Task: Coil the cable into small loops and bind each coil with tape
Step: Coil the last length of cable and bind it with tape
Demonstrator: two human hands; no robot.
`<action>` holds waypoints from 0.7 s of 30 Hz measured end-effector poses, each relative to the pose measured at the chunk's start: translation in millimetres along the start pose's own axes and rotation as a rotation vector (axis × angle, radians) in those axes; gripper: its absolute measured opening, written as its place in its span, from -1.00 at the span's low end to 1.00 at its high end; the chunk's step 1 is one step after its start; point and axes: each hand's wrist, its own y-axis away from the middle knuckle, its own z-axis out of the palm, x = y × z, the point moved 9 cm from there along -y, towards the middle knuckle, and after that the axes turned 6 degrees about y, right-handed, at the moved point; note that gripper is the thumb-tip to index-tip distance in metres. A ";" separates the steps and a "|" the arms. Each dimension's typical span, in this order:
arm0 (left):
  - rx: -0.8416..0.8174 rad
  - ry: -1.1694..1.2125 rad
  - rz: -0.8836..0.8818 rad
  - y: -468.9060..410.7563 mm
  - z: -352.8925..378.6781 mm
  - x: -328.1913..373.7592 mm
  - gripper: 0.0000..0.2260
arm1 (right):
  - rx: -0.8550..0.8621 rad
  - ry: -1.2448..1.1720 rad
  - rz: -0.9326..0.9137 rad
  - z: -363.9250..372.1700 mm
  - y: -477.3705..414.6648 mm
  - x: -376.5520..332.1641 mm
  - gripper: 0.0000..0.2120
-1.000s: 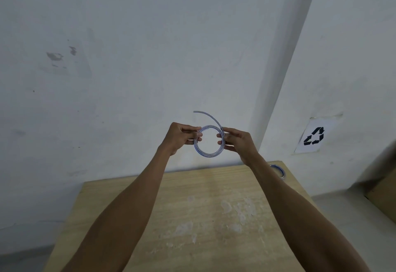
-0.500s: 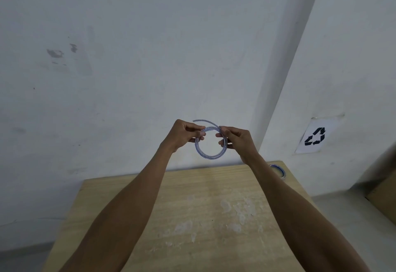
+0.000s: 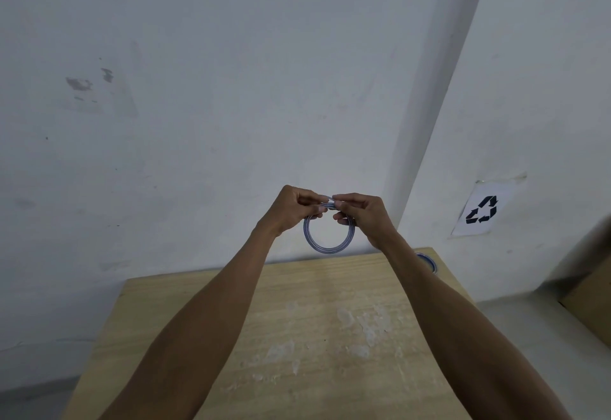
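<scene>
A thin blue-and-white cable [image 3: 327, 247] hangs as a small round coil in the air above the far edge of the wooden table. My left hand [image 3: 292, 209] and my right hand [image 3: 362, 213] pinch the coil's top together, fingertips almost touching. The coil's lower arc hangs free below the hands. A roll of tape [image 3: 428, 262] lies flat at the table's far right corner, partly hidden behind my right forearm.
The wooden table [image 3: 211, 297] has pale worn patches in its middle. A white wall stands just behind it, with a recycling sign [image 3: 482, 209] on the right wall. A brown cardboard box [image 3: 591, 294] sits at the right edge on the floor.
The loose cable end that stuck up above the coil has been brought down into the loop. Both hands have moved from the coil's sides to its top and come together.
</scene>
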 end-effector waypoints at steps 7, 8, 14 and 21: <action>0.180 0.113 0.027 -0.4 -3.2 -3.0 -0.66 | -0.034 -0.024 0.026 -8.2 2.4 1.9 -0.82; 0.178 0.118 0.035 -1.2 -2.1 -3.6 -0.72 | -0.042 -0.014 0.024 -9.4 2.9 1.8 -0.81; 0.074 0.138 0.006 1.2 7.1 -4.1 -0.78 | -0.050 0.014 -0.004 -19.1 5.2 1.3 -0.75; -0.033 0.197 -0.078 3.4 9.0 -4.4 -0.73 | -0.035 -0.033 0.016 -23.1 8.0 3.4 -0.78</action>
